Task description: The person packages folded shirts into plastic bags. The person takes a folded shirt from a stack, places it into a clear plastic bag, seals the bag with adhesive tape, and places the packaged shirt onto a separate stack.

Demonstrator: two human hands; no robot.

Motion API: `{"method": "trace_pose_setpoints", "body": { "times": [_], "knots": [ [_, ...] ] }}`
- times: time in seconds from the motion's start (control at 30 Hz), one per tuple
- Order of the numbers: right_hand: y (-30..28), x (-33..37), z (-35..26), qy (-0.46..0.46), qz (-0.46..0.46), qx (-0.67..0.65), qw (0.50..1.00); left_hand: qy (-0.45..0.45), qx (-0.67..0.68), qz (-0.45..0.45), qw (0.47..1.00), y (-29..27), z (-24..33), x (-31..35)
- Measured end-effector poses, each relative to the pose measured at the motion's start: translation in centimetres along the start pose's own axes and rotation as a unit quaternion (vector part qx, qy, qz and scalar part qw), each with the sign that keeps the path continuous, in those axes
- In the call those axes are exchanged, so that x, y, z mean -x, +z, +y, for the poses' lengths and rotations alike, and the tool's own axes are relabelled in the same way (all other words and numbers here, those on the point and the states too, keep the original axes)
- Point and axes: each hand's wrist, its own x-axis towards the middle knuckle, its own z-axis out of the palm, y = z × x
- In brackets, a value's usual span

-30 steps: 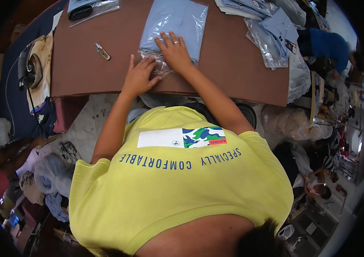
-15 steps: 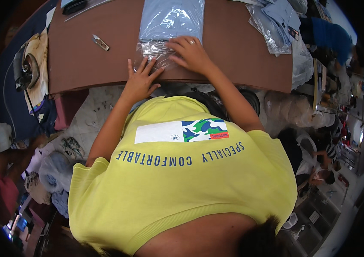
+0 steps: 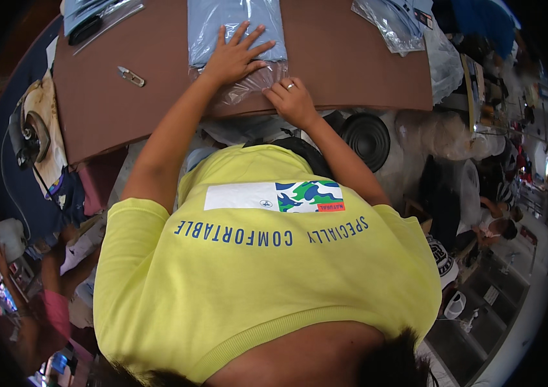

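A folded light-blue garment (image 3: 199, 29) lies in a clear plastic bag on the brown table, at the far middle. My left hand (image 3: 234, 59) rests on the bag's lower part with its fingers spread, pressing over the garment. Toward me, the bag's loose clear end (image 3: 238, 92) sticks out beyond the fabric, crinkled and close to the table edge. My right hand (image 3: 293, 103), a ring on one finger, is closed at the right corner of this loose end, its fingertips pinching the plastic.
On the brown table (image 3: 358, 80), thread snips (image 3: 132, 76) lie to the left. More bagged blue garments (image 3: 393, 26) sit far right, and another blue stack (image 3: 87, 16) far left. An iron (image 3: 35, 135) stands on a scorched cloth at left. Other people are at both sides.
My left hand has moved from the loose plastic up onto the bagged garment. My right hand has come down from the garment's edge to the bag's right corner and closed. The view has shifted slightly.
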Motion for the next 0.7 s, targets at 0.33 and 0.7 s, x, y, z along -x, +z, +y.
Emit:
{"method": "trace_pose_setpoints", "body": {
  "times": [0.33,0.7],
  "knots": [
    [-1.8,1.2,-0.8,-0.024,0.037,0.066,0.997,-0.023,0.015,0.021,0.999,0.4,1.6,0.0],
    [-3.4,5.0,0.7,-0.015,-0.062,-0.024,0.998,-0.047,0.068,0.022,0.996,0.0,1.8,0.1]
  ]
}}
